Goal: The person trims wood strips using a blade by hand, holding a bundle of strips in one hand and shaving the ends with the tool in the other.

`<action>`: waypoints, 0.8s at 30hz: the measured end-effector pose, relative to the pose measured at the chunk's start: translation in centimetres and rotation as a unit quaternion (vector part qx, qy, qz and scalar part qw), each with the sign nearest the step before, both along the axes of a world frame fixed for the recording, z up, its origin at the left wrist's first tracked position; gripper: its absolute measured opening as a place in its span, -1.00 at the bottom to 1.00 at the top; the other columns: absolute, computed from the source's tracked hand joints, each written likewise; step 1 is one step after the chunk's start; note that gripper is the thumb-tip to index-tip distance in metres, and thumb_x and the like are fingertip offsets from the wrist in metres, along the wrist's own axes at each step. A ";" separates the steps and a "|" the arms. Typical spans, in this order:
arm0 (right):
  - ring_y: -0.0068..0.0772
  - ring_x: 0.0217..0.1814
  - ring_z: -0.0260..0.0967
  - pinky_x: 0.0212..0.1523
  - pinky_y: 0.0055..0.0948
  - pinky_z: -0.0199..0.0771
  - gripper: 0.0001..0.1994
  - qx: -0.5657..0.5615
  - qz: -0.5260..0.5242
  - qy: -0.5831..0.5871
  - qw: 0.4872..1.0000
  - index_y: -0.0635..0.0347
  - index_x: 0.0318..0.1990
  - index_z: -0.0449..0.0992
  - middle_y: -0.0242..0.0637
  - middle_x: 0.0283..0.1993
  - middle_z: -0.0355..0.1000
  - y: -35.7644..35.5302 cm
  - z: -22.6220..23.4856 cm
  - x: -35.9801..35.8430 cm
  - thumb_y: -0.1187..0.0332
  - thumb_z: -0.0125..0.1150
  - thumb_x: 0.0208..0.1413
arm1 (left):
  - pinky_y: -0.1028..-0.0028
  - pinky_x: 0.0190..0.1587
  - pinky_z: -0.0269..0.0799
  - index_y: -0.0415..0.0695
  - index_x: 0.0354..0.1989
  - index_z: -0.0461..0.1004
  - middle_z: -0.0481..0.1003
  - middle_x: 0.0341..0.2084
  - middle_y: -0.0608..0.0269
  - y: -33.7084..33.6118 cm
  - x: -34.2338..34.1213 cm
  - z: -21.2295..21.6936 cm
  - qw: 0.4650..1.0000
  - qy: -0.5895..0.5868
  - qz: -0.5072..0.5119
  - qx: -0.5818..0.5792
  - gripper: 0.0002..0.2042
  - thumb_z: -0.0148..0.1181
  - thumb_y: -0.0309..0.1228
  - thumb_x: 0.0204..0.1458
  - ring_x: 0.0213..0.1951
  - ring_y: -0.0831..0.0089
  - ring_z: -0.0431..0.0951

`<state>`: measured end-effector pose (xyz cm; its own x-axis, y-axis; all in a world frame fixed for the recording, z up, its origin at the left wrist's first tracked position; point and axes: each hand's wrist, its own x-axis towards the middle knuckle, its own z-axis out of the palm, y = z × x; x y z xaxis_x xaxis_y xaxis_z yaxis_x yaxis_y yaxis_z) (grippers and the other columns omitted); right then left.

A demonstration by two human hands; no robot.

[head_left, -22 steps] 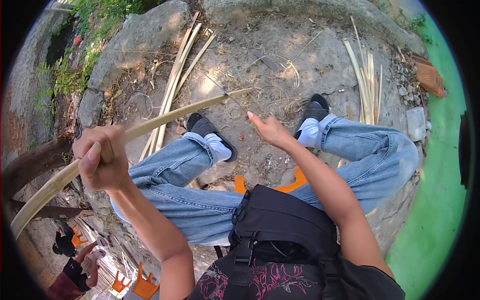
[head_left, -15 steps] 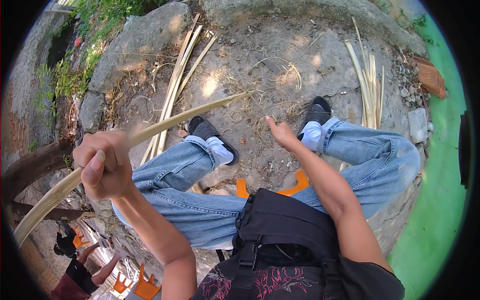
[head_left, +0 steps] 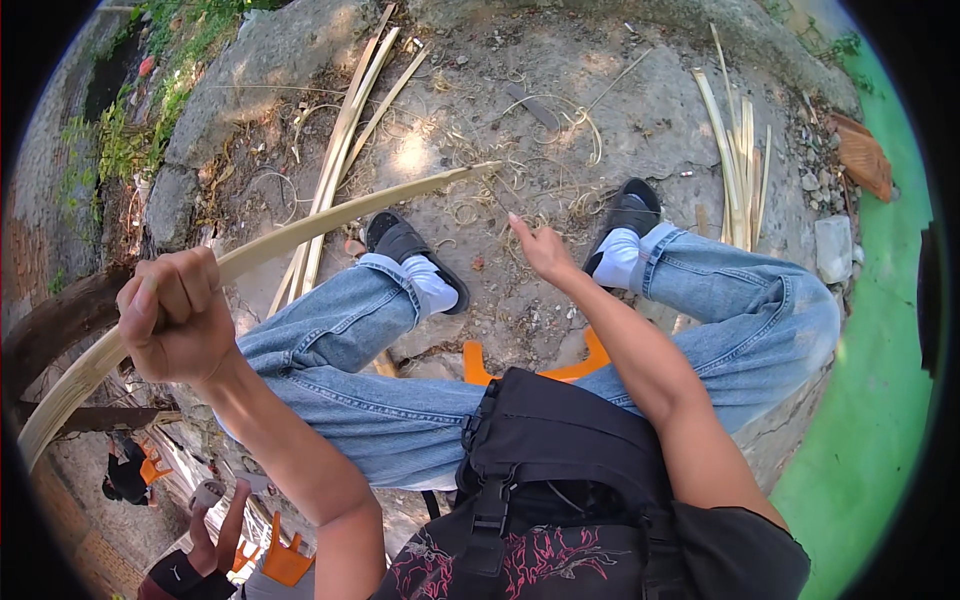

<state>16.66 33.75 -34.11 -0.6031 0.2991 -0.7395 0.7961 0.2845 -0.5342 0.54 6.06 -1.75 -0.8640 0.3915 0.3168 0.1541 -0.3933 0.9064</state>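
Observation:
My left hand (head_left: 178, 315) is a closed fist around a long, pale bamboo strip (head_left: 340, 214). The strip bows in an arc from the left rim, through the fist, to a tapered end between my feet. My right hand (head_left: 545, 252) is closed, with a finger or thumb stretched along a thin, dark knife (head_left: 504, 196). The knife's blade points up and left to the strip's far end; whether it touches the strip cannot be made out. Most of the handle is hidden in my hand.
More strips lie on the ground at left (head_left: 345, 150) and right (head_left: 738, 170). Thin curled shavings (head_left: 470, 212) litter the dirt around my sandals. A black bag (head_left: 570, 430) rests on my lap. An orange seat edge (head_left: 480, 365) shows below it. Another person (head_left: 185, 570) sits at lower left.
My left fist has moved left and slightly up, drawing the bamboo strip along. The right hand with the knife sits slightly farther left and higher in the picture, where the whole view has also shifted.

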 end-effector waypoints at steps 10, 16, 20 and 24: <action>0.19 -0.16 0.42 -0.10 -0.11 0.34 -0.07 0.077 -0.044 -0.030 0.996 0.65 -0.38 0.47 0.28 -0.32 0.44 1.6 -5.0 1.6 -0.39 -0.22 -0.01 | 0.46 -0.62 -0.22 -0.03 -0.83 -0.06 -0.12 -0.87 0.44 1.4 -0.1 -0.2 1.000 0.010 0.002 0.026 -0.62 -0.10 -0.40 -0.04 -0.77 0.60 -0.14; 0.20 -0.18 0.43 -0.10 -0.12 0.35 -0.08 0.051 -0.021 -0.027 0.998 0.62 -0.39 0.49 0.33 -0.36 0.42 1.7 -5.6 0.9 -0.39 -0.22 -0.01 | 0.44 -0.61 -0.22 -0.03 -0.81 -0.07 -0.13 -0.86 0.44 0.0 -0.2 -0.5 0.999 -0.008 0.018 0.032 -0.63 -0.10 -0.42 -0.03 -0.75 0.59 -0.15; 0.12 -0.30 0.45 -0.19 -0.12 0.36 -0.11 0.157 -0.061 -0.009 0.986 0.59 -0.46 0.49 0.27 -0.49 0.42 3.1 -8.5 2.2 -0.37 -0.20 0.00 | 0.45 -0.60 -0.22 -0.02 -0.78 -0.10 -0.16 -0.83 0.44 1.7 -0.5 -0.9 0.995 -0.044 0.063 0.059 -0.61 -0.08 -0.42 -0.01 -0.73 0.59 -0.17; 0.01 -0.42 0.43 -0.28 -0.17 0.38 -0.14 0.009 -0.110 -0.067 0.992 0.54 -0.53 0.47 0.16 -0.58 0.41 0.6 -2.4 -0.6 -0.36 -0.19 0.00 | 0.50 -0.59 -0.20 0.02 -0.75 -0.09 -0.15 -0.81 0.44 1.3 -0.4 -0.7 0.965 -0.086 0.241 0.057 -0.61 -0.05 -0.45 0.03 -0.71 0.59 -0.18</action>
<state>16.06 34.38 -36.48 -0.4191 0.4270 -0.8012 0.9031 0.1053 -0.4163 0.10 7.36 -2.41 -0.9808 -0.0971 0.1693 0.1944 -0.4117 0.8903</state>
